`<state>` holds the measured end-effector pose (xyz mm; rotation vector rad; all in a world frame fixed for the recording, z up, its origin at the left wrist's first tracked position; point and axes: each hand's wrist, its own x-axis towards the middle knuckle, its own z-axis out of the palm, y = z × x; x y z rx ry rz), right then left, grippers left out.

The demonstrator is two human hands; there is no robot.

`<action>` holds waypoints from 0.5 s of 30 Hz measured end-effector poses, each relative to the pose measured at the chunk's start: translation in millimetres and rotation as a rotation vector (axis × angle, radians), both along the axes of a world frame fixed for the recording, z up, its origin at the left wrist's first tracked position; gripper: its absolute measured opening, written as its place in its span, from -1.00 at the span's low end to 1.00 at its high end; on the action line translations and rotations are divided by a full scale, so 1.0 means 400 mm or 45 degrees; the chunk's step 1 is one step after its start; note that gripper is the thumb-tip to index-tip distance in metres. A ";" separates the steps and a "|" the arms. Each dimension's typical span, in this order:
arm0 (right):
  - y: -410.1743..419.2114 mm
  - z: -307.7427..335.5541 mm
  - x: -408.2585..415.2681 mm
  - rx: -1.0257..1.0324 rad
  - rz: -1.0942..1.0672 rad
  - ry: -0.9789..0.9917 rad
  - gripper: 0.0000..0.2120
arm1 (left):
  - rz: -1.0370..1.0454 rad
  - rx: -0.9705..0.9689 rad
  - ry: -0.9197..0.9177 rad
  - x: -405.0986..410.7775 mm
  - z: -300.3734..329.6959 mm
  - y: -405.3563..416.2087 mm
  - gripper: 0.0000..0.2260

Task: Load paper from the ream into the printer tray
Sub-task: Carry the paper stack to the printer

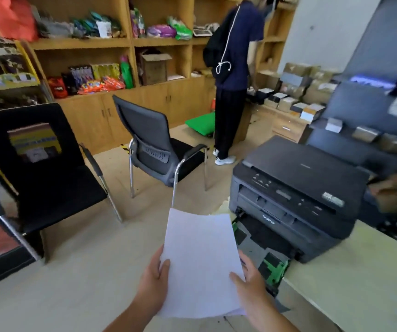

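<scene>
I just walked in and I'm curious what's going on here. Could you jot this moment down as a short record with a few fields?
held item: stack of white paper sheets, gripped at both side edges
left hand: thumb on top of the sheets
right hand: thumb on top of the sheets
machine: dark grey desktop printer on a pale counter
paper tray: pulled out, green guides showing, looks empty
nearby: two black chairs, another person standing at wooden shelves
stage: paper not yet in the tray

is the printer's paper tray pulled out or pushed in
Pulled out: the paper tray sticks out from the printer front, green guides exposed. It looks empty; the paper stack is not in it.
</scene>
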<state>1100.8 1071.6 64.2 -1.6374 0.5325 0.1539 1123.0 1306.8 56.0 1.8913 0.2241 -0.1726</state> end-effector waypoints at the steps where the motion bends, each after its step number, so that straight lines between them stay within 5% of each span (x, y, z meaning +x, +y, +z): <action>1: -0.018 -0.003 0.007 0.007 -0.055 0.002 -0.45 | -0.041 0.019 -0.007 0.027 -0.001 -0.021 -0.60; 15: -0.157 -0.111 -0.005 -0.012 -0.749 0.140 -0.45 | -0.756 0.157 0.048 0.297 -0.079 -0.261 -0.63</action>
